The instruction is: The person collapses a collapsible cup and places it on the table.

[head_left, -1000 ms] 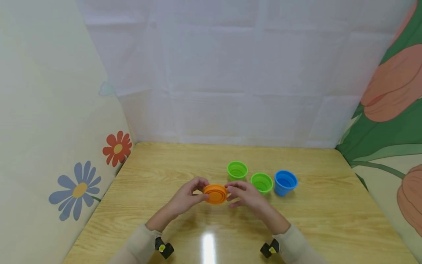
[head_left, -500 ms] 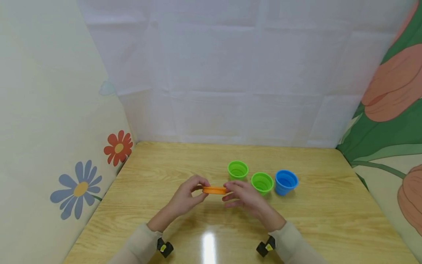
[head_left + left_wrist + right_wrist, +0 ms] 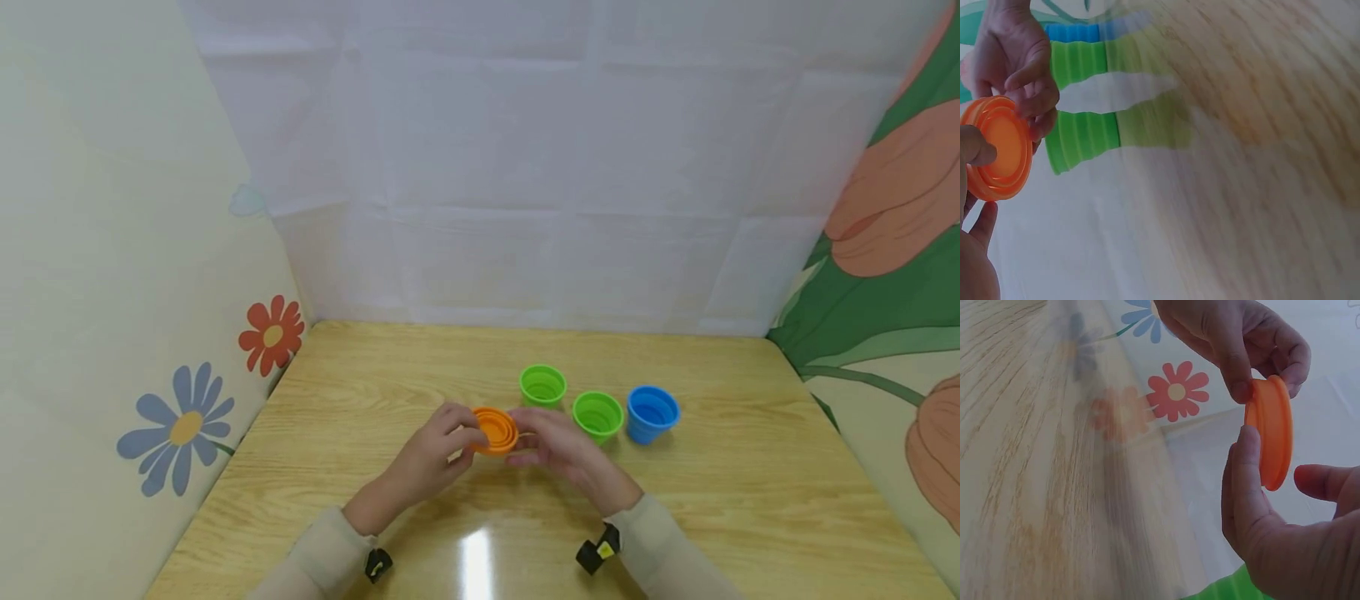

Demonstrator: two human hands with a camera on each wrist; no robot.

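Observation:
An orange collapsible cup, folded into a flat ringed disc, is held above the table between both hands. My left hand pinches its left edge; in the left wrist view a digit of it presses the inner disc. My right hand is at the opposite edge. In the right wrist view its extended fingers touch the outer side of the cup, while the thumb stands apart from the rim. Behind the right hand stand two green cups and a blue cup, all expanded and upright.
The wood-grain table reaches back to a white cloth. Flower-printed panels flank it on both sides. A light reflection shows near the front of the table.
The orange cup has tilted edge-on and back, so its ringed inside faces the camera again, slightly farther right. The left fingers have shifted onto its inside. The green and blue cups stay put.

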